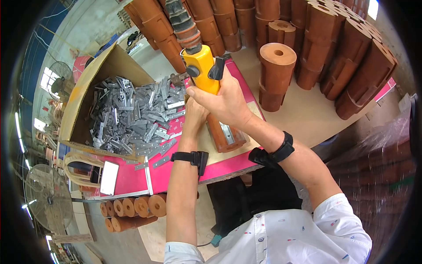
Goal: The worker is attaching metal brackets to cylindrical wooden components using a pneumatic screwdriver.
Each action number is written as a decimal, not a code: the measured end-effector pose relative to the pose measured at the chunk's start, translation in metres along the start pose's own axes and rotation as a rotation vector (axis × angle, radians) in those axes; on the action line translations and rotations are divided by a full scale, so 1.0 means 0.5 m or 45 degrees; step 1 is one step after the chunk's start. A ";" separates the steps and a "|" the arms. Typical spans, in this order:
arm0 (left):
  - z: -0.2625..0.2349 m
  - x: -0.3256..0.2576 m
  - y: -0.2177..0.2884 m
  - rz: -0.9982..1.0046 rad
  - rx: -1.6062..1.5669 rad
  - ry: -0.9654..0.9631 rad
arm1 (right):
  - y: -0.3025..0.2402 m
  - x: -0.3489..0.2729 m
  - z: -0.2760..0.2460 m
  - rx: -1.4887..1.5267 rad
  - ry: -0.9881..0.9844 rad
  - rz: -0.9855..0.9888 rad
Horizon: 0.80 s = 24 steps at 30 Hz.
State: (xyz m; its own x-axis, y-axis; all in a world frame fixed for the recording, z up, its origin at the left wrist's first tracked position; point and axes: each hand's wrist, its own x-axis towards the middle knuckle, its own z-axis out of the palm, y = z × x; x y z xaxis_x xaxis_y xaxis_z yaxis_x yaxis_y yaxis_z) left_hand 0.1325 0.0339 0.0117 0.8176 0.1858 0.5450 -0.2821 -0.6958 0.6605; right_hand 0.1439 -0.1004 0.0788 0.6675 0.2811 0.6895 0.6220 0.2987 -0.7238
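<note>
My right hand is wrapped round a yellow power tool with black knobs and a dark upper end; its working tip is hidden. Beneath lies a reddish-brown, wood-like cylinder, with a grey metal strip set along its upper side. My left hand is low beside that cylinder, under the tool. Its fingers are hidden, so I cannot tell what they hold. Left of it, many loose drilled metal strips spill from a cardboard box onto the pink tabletop.
One flanged brown cylinder stands to the right, before rows of stacked cylinders. A phone with a white screen lies at the table's left edge, next to a wooden chair back. More cylinders lie below the table edge.
</note>
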 end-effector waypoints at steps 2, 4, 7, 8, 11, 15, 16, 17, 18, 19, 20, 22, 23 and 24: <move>0.007 0.006 0.003 0.018 -0.012 0.009 | -0.001 0.000 0.000 -0.017 0.014 0.000; -0.004 0.003 0.005 0.039 -0.016 0.026 | -0.004 0.001 0.002 -0.025 0.026 -0.007; -0.010 -0.011 -0.017 -0.100 -0.053 0.142 | -0.004 -0.001 0.008 -0.007 0.028 -0.004; -0.022 -0.020 -0.026 -0.100 -0.046 0.146 | -0.003 -0.001 0.012 0.029 0.024 0.014; -0.051 -0.054 -0.010 -0.724 -0.511 0.113 | -0.005 -0.001 0.005 0.042 0.035 0.039; -0.078 -0.128 0.029 -0.841 -0.681 0.081 | 0.001 0.003 0.010 0.001 0.039 0.048; -0.081 -0.144 0.041 -0.844 -0.737 0.051 | -0.001 0.003 0.010 0.002 0.039 0.046; -0.083 -0.158 0.057 -0.842 -0.736 0.051 | -0.002 0.003 0.010 0.045 0.046 0.064; -0.086 -0.170 0.079 -0.783 -0.764 0.041 | -0.003 0.003 0.010 0.089 0.051 0.081; -0.088 -0.183 0.090 -0.725 -0.792 0.029 | -0.005 0.003 0.009 0.088 0.050 0.081; -0.090 -0.197 0.085 -0.700 -0.785 -0.029 | -0.009 0.005 0.006 0.150 0.059 0.061; -0.087 -0.216 0.095 -0.670 -0.834 -0.036 | -0.034 0.006 -0.004 0.243 0.042 0.064; -0.082 -0.222 0.103 -0.638 -0.880 -0.048 | -0.048 0.007 -0.008 0.240 0.039 0.067; -0.078 -0.225 0.112 -0.633 -0.879 -0.027 | -0.061 0.007 -0.012 0.226 0.034 0.075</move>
State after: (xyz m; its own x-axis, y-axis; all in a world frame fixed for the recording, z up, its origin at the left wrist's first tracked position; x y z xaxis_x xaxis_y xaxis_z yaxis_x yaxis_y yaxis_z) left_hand 0.0052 0.0011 0.0076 0.9347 0.3400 0.1032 -0.1253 0.0436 0.9912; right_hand 0.1299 -0.1141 0.1032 0.7126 0.2791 0.6437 0.5014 0.4392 -0.7455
